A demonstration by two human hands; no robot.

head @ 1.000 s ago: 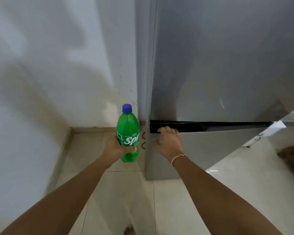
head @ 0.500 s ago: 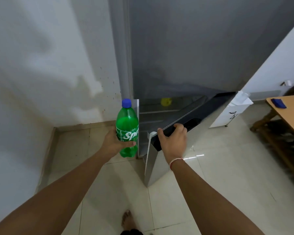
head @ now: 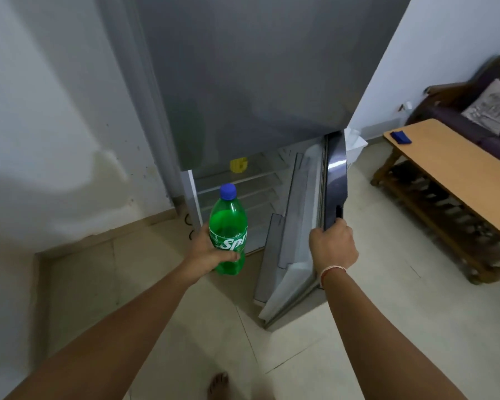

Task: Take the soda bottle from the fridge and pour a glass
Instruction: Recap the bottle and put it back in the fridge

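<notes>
A green soda bottle (head: 228, 226) with a blue cap stands upright in my left hand (head: 205, 254), which grips it around the label, just in front of the fridge's open lower compartment. My right hand (head: 333, 247) is closed on the top edge of the lower fridge door (head: 334, 180), which is swung wide open to the right. The grey fridge (head: 248, 76) fills the upper middle; its upper door is shut. Glass shelves (head: 237, 180) show inside, with a small yellow object (head: 238, 165) on one. No glass is in view.
A white wall runs along the left, close to the fridge. A wooden table (head: 456, 171) with a blue object (head: 400, 137) stands at the right, a dark sofa with a cushion (head: 494, 108) behind it. The floor is pale tile; my bare foot (head: 218, 383) shows at the bottom.
The lower fridge door has swung from shut to wide open under my right hand. The bottle stays upright in my left hand. The view has shifted to the right, showing the table and sofa.
</notes>
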